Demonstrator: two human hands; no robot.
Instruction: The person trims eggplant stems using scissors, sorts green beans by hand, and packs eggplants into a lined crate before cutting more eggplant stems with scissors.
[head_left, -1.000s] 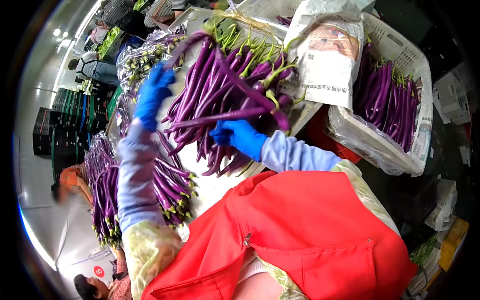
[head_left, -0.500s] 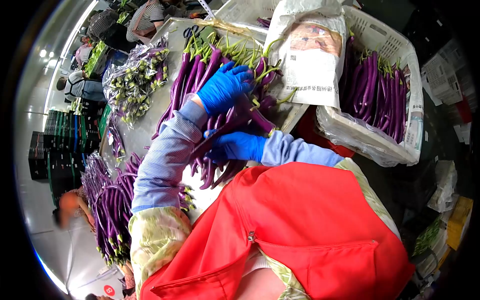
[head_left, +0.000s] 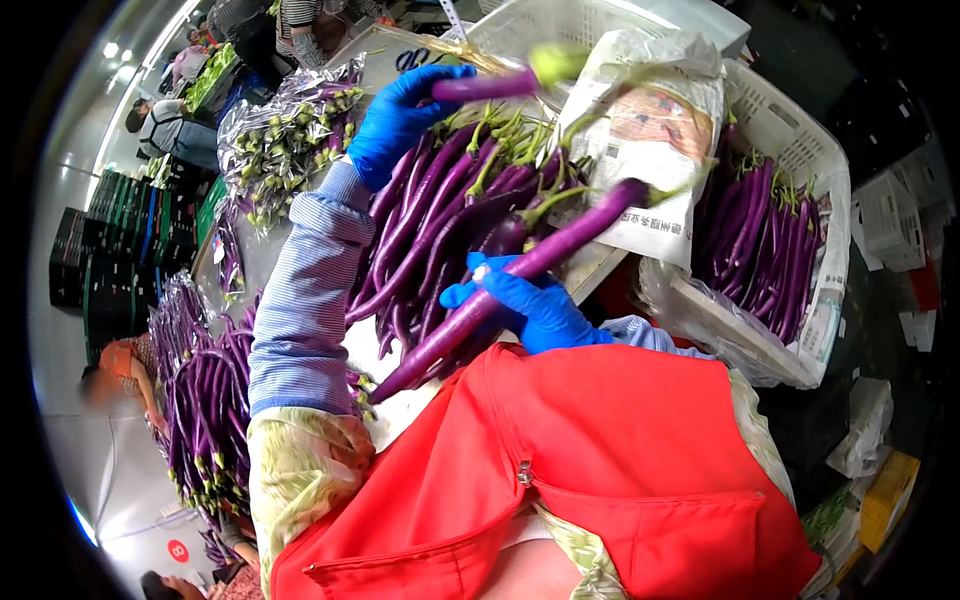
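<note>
My left hand [head_left: 400,125], in a blue glove, is raised at the far side of the eggplant pile. Its fingers are closed around a purple eggplant [head_left: 485,88] whose green stem end is blurred. Nearer my body, my right hand [head_left: 540,310], also blue-gloved, grips a long purple eggplant [head_left: 550,250]. That one slants across the front, stem end up to the right and tip down to the left. Between and behind my hands, a heap of eggplants [head_left: 430,215] lies on the table with most stems pointing away from me.
Plastic-bagged eggplants [head_left: 285,150] lie at the upper left, more eggplants [head_left: 210,410] at lower left. Scissors [head_left: 412,60] rest at the table's far side. On the right stands a white crate [head_left: 835,250] of eggplants, with newspaper [head_left: 640,130] over its edge. Other people stand at the left.
My left hand has lifted off the pile, moving up and left with an eggplant. My right hand has shifted right and toward me, and its long eggplant now shows in full above the pile.
</note>
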